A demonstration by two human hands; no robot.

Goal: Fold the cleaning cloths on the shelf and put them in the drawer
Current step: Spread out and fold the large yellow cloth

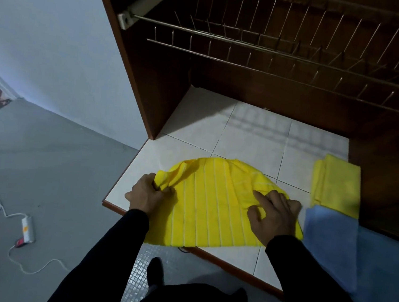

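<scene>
A yellow cloth with thin white stripes (pixel 210 201) lies spread on the white tiled shelf (pixel 251 136), its near edge hanging over the front. My left hand (pixel 147 194) pinches the cloth's bunched left edge. My right hand (pixel 275 217) rests on its right side, thumb and fingers gripping a fold of the fabric. A folded plain yellow cloth (pixel 337 187) lies at the shelf's right. A blue cloth (pixel 332 238) lies in front of it, next to my right hand. No drawer is in view.
A wire dish rack (pixel 290 52) hangs above the shelf inside the dark wooden cabinet (pixel 147 76). On the grey floor at the left lies a power strip (pixel 28 227) with a white cord. My dark-clothed legs and a foot are below the shelf edge.
</scene>
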